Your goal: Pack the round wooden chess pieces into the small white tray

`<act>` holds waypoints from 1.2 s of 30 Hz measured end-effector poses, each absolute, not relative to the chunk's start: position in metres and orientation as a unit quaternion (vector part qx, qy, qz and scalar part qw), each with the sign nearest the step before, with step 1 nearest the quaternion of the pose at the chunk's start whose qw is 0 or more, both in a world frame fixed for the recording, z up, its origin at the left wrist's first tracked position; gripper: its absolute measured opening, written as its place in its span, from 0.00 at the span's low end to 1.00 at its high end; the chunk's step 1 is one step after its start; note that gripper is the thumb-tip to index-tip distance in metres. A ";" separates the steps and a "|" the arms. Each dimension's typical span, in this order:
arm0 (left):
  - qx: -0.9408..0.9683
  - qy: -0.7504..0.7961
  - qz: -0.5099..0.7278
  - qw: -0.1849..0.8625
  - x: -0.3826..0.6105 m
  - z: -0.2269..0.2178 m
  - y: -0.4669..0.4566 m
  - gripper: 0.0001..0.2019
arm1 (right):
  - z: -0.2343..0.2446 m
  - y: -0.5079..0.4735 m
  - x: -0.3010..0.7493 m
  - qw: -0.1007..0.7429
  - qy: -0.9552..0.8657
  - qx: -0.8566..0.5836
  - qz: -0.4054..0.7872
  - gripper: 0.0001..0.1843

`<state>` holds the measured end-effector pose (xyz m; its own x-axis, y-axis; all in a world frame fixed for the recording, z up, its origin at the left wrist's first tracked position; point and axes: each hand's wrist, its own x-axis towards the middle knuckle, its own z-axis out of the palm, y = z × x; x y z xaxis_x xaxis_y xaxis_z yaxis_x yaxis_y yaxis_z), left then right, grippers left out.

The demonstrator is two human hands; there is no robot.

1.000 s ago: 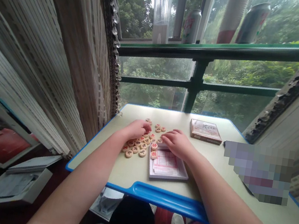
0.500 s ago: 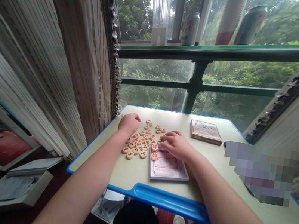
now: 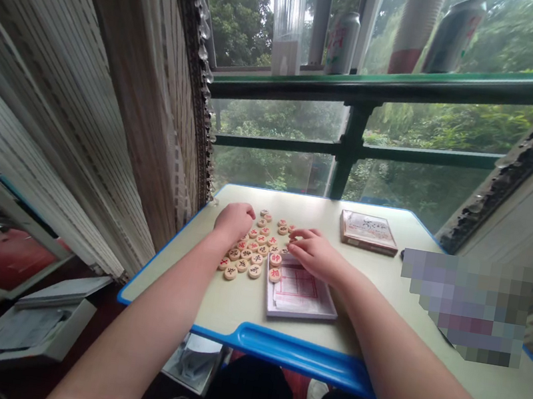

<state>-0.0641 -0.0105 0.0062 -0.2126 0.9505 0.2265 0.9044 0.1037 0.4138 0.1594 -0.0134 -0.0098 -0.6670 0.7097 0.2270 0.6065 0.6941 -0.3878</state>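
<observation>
Many round wooden Chinese chess pieces (image 3: 256,258), marked with red or black characters, lie loosely grouped on the small table. My left hand (image 3: 235,225) rests at the left edge of the group, its fingers curled; what is under them is hidden. My right hand (image 3: 315,256) hovers at the right edge of the pieces, fingers stretched and apart, over the far side of a shallow white box tray (image 3: 302,313). A red-marked chess piece (image 3: 275,275) and another red piece (image 3: 276,260) sit at the tray's left side. A paper sheet with red lines (image 3: 300,289) lies inside.
A flat printed box (image 3: 369,232) lies at the table's back right. A blurred-out object (image 3: 462,308) covers the right side. The table has a blue rim with a groove (image 3: 302,357) in front. Cans (image 3: 342,43) and cups stand on the window ledge.
My left hand has shifted slightly right, towards the pieces. My right hand has barely moved. The whole view has tilted a little.
</observation>
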 end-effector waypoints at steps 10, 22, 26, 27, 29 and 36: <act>0.642 0.736 0.209 0.047 -0.062 0.006 -0.010 0.14 | -0.013 -0.008 0.156 0.248 -0.878 -0.391 0.122 0.17; 0.648 0.733 0.202 0.049 -0.062 0.006 -0.010 0.14 | 0.000 -0.004 0.172 0.371 -0.697 -0.561 0.248 0.18; 0.653 0.728 0.204 0.045 -0.063 0.005 -0.010 0.14 | -0.003 -0.002 0.172 0.310 -0.751 -0.566 0.141 0.16; 0.653 0.727 0.207 0.045 -0.063 0.006 -0.010 0.14 | -0.003 -0.001 0.173 0.290 -0.760 -0.568 0.126 0.15; 0.653 0.726 0.211 0.046 -0.063 0.006 -0.011 0.14 | -0.003 -0.001 0.174 0.249 -0.767 -0.578 0.129 0.15; 0.656 0.728 0.196 0.046 -0.063 0.005 -0.010 0.14 | 0.002 -0.003 0.177 0.204 -0.774 -0.590 0.107 0.15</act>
<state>-0.0626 -0.0099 0.0052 -0.1361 0.9722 0.1904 0.9366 0.0636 0.3447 0.1768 -0.0030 0.0019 -0.2207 0.9565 0.1906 0.8692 0.2816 -0.4064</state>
